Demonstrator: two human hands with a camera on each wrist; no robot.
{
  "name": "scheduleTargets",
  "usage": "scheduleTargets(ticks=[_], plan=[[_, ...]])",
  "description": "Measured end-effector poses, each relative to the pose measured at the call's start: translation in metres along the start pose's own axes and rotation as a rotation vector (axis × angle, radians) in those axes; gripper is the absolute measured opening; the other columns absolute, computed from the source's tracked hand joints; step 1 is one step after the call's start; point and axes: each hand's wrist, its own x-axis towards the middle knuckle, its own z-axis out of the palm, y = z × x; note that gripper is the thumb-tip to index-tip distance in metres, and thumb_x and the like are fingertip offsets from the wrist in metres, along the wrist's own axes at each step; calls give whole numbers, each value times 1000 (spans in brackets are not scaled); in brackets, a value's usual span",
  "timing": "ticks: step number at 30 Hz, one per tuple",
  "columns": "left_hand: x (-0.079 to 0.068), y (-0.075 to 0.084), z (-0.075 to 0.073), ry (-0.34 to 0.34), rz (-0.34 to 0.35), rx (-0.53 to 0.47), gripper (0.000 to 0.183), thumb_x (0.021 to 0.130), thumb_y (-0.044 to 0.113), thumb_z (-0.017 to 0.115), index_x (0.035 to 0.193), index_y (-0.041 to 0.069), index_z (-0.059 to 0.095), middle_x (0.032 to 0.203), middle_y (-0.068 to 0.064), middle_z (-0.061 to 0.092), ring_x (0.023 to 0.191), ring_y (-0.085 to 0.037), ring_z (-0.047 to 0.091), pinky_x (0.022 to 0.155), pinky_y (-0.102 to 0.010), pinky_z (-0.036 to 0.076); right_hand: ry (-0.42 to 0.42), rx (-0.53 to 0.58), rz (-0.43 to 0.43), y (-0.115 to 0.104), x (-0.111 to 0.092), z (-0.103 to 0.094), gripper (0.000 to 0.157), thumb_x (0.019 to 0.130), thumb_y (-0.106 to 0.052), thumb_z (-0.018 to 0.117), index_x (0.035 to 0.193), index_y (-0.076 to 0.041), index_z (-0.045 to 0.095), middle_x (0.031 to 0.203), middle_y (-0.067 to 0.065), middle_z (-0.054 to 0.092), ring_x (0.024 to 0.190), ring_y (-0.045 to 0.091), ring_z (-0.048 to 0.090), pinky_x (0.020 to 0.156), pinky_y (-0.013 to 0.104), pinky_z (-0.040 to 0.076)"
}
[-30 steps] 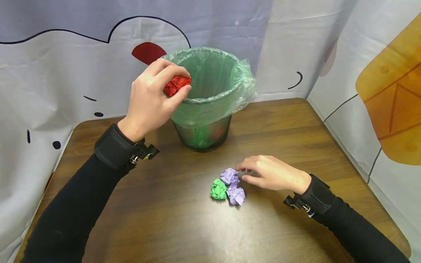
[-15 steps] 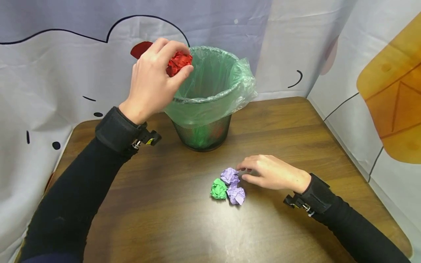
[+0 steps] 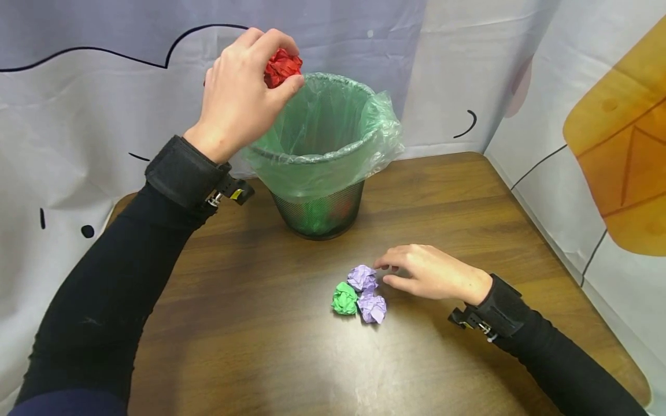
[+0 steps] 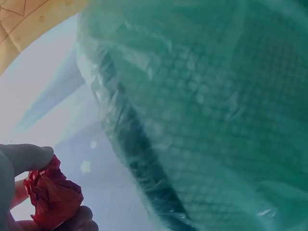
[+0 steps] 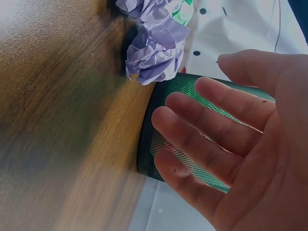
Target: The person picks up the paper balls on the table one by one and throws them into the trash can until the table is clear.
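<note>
My left hand [image 3: 241, 95] pinches a crumpled red paper ball [image 3: 282, 67] between thumb and fingers, raised at the upper left of the bin's rim. In the left wrist view the red ball [image 4: 54, 199] sits beside the green-lined bin, apart from it. Loosely bent, my right hand [image 3: 429, 273] holds nothing and hovers beside two crumpled purple paper balls, the farther one [image 3: 362, 278] and the nearer one [image 3: 372, 307]. A crumpled green paper ball [image 3: 345, 299] touches them on the left. The right wrist view shows the right fingers [image 5: 192, 137] apart from the purple paper [image 5: 156, 53].
A black mesh wastebasket [image 3: 318, 216] with a green plastic liner [image 3: 312, 176] folded over its rim stands at the back of the wooden table [image 3: 250, 329]. Something red and green shows through its mesh. A printed curtain [image 3: 452, 75] hangs behind and on both sides.
My left hand has risen with the red paper ball, from beside the bin's rim to above it. The right hand and the three balls on the table stay put.
</note>
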Motion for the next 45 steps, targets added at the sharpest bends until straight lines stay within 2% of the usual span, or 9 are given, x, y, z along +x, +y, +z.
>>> scheduleTargets(ticks=[12, 17, 21, 24, 34, 45], plan=[[17, -3, 1, -55, 2, 28, 40, 99, 39, 55, 136, 25, 61, 130, -9, 62, 116, -32, 58, 89, -50, 49, 1, -4, 1, 2, 0, 2, 27, 99, -30, 62, 122, -17, 70, 117, -5, 71, 109, 10, 66, 93, 37, 54], [22, -5, 8, -156, 5, 45, 49, 98, 42, 58, 144, 25, 56, 134, -9, 62, 118, -31, 58, 91, -47, 48, 1, 2, 1, 2, 1, 2, 27, 99, -30, 62, 122, -17, 70, 117, -3, 71, 108, 10, 67, 93, 37, 54], [20, -10, 15, -244, -11, 63, 57, 97, 47, 58, 149, 25, 50, 139, -8, 60, 118, -31, 61, 89, -49, 48, 1, 6, 0, 2, 1, 2, 27, 99, -30, 62, 122, -17, 70, 118, -4, 71, 109, 10, 66, 93, 37, 54], [17, -12, 16, -263, -21, 73, 56, 99, 46, 56, 149, 23, 50, 141, -8, 60, 117, -33, 61, 88, -51, 49, 6, 4, 1, 2, 1, 3, 27, 99, -30, 62, 122, -18, 70, 118, -6, 70, 109, 9, 66, 93, 36, 54], [-1, -10, 5, -190, -23, 41, 39, 98, 37, 51, 133, 22, 64, 124, -2, 68, 113, -21, 61, 86, -47, 48, 10, 8, -5, 2, 1, 5, 28, 100, -30, 61, 122, -16, 70, 117, -4, 71, 108, 9, 66, 93, 37, 54], [-35, -2, 2, -78, 53, -29, 30, 97, 31, 55, 122, 20, 70, 107, 1, 69, 101, -17, 60, 76, -45, 47, 20, 6, 2, 4, -1, 5, 27, 99, -28, 63, 121, -16, 70, 116, -4, 71, 108, 9, 66, 94, 37, 54]])
